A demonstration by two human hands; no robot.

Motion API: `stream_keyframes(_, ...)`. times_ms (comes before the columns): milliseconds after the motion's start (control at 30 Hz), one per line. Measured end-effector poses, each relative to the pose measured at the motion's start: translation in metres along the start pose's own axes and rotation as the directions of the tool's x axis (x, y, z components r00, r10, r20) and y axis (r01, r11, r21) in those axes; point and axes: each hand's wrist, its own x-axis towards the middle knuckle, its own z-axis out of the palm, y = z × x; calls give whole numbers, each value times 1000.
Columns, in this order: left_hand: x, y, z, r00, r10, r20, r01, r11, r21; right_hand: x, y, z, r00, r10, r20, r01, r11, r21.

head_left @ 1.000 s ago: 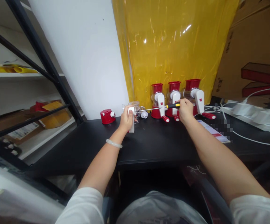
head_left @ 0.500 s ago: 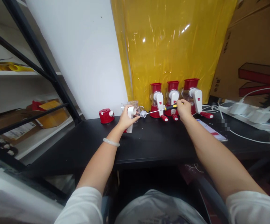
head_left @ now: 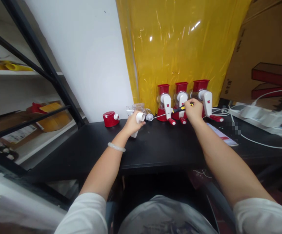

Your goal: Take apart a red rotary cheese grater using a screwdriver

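Note:
My left hand [head_left: 132,124] is closed around a white plastic crank part [head_left: 140,117], its round end facing right. In my right hand [head_left: 193,110] is a screwdriver [head_left: 179,109] with a black and yellow handle, its thin shaft pointing left. The shaft's tip is near a metal-and-clear drum piece [head_left: 149,115], just right of my left hand. Behind my left hand stands a clear plastic housing [head_left: 138,106]. A red base [head_left: 110,119] with a white knob sits to the left. Three red and white rotary graters, [head_left: 163,88] the leftmost, stand behind the screwdriver.
A phone [head_left: 221,134] lies on the black table [head_left: 82,152] beside my right forearm. White cables and a power strip [head_left: 260,122] are at the right. A black-framed shelf [head_left: 55,81] stands left, a cardboard box [head_left: 262,39] at the back right.
The white part in my left hand has turned, its round end now facing more to the right. The screwdriver tip has moved slightly right, away from my left fingers.

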Motion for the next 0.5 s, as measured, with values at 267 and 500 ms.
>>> stream_keyframes(267,-9,4,8,971,58,231,-98,981,169,-26,-30,-3,929,-369,-6,353,893,-280)
stream_keyframes(500,-14,7,15,951,24,310,-99,968,229,-44,-38,5,820,-556,141,561,727,-396)
